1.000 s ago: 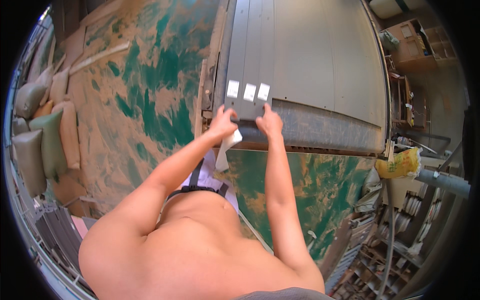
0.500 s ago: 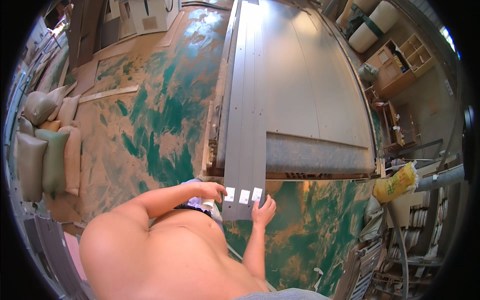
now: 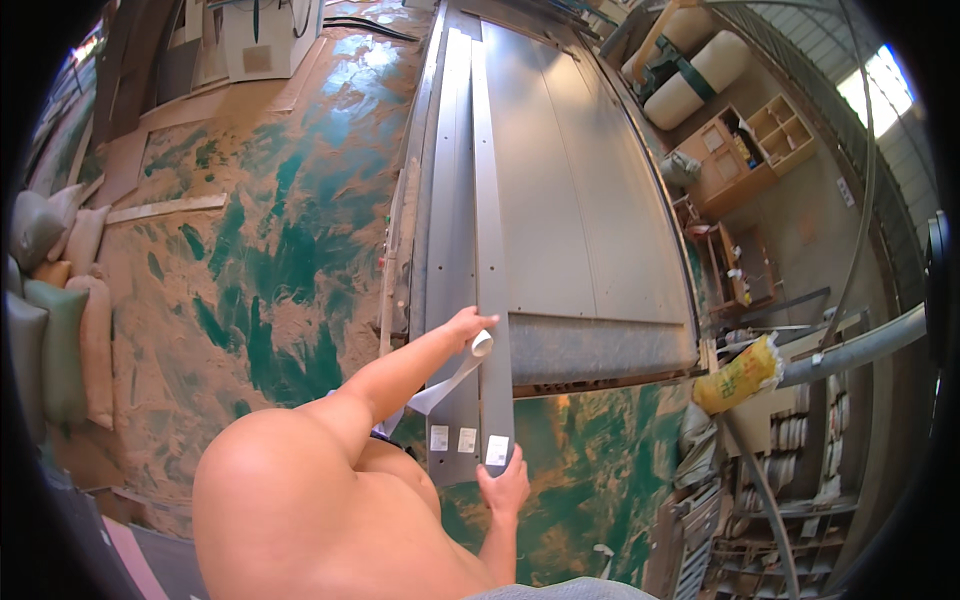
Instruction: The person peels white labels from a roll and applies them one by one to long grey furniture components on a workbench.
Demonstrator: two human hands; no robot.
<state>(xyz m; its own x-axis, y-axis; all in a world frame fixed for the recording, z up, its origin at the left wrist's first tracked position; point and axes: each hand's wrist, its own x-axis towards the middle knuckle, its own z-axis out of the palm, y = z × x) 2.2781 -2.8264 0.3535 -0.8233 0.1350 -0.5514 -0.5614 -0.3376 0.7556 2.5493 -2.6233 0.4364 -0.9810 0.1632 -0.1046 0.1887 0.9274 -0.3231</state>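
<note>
Long grey panel strips lie lengthwise on the machine table, their near ends jutting past its front edge. The rightmost strip (image 3: 491, 230) is angled apart from the strips beside it (image 3: 452, 250). Its near end is gripped by my right hand (image 3: 505, 486), just below a white label (image 3: 497, 450). Farther up, my left hand (image 3: 472, 326) is closed around a roll of white labels (image 3: 482, 344), with fingertips at the same strip's left edge. A loose white ribbon hangs from the roll toward my body. Two more white labels (image 3: 453, 439) sit on the neighbouring strips' near ends.
The wide table (image 3: 570, 190) extends away to the right of the strips. Filled sacks (image 3: 60, 330) are piled at the left on the dusty green floor (image 3: 290, 260). A yellow sack (image 3: 738, 376), a grey pipe (image 3: 860, 347) and stacked boards (image 3: 690, 530) stand at the right.
My left hand has moved from the strips' near end farther up, carrying the roll as its ribbon unwound. The rightmost strip has separated from the others; my right hand stays at its end.
</note>
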